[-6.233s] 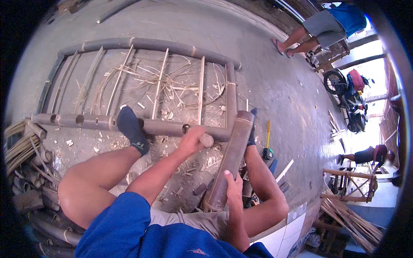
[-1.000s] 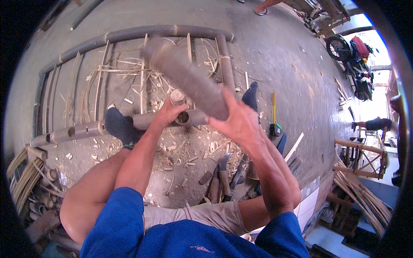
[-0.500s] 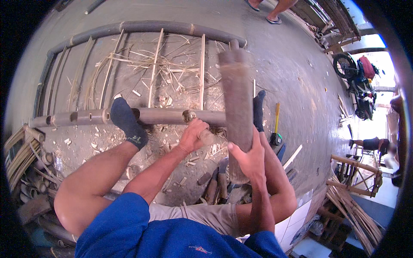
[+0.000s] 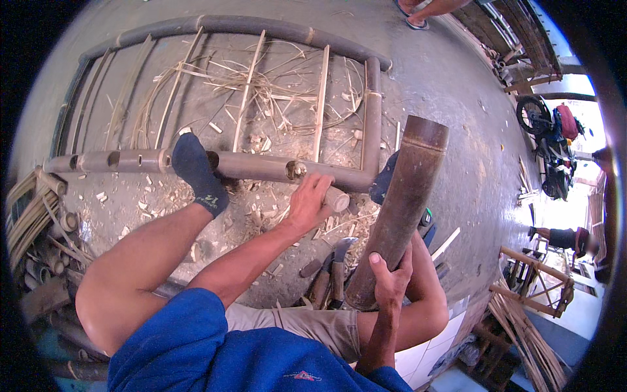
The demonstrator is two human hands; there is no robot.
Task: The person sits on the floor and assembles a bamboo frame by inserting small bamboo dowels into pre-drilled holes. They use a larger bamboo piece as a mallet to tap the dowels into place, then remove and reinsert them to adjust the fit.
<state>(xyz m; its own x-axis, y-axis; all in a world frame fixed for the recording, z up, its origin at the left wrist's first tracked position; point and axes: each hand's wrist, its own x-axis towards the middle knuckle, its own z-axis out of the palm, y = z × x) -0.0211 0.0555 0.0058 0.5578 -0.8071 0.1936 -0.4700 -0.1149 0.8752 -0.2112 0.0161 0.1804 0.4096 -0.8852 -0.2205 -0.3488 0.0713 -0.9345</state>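
Note:
My left hand (image 4: pixel 309 204) is closed round a short, thick wooden tool handle (image 4: pixel 336 199), its round butt end facing right. Whatever is at its other end is hidden by my fingers. This hand is just in front of a bamboo pole (image 4: pixel 255 166), close to a rough hole cut in it. My right hand (image 4: pixel 390 273) grips a thick brown bamboo length (image 4: pixel 413 186) near its lower end, thumb across the front. That bamboo is raised and leans to the right, apart from the tool handle. My left foot in a dark sock (image 4: pixel 189 160) presses on the pole.
The pole belongs to a bamboo frame with thin slats (image 4: pixel 249 91) on the floor. Shavings (image 4: pixel 261 98) lie about. Bladed tools (image 4: pixel 336 277) lie between my legs. Bamboo strips are stacked left (image 4: pixel 32 222) and right (image 4: pixel 522 326). Another person's feet (image 4: pixel 418 23) are at the top.
The bamboo length in my right hand has swung right and tilted away from the pole. My left hand and the tool handle sit slightly further right in the picture, whose view has shifted a little.

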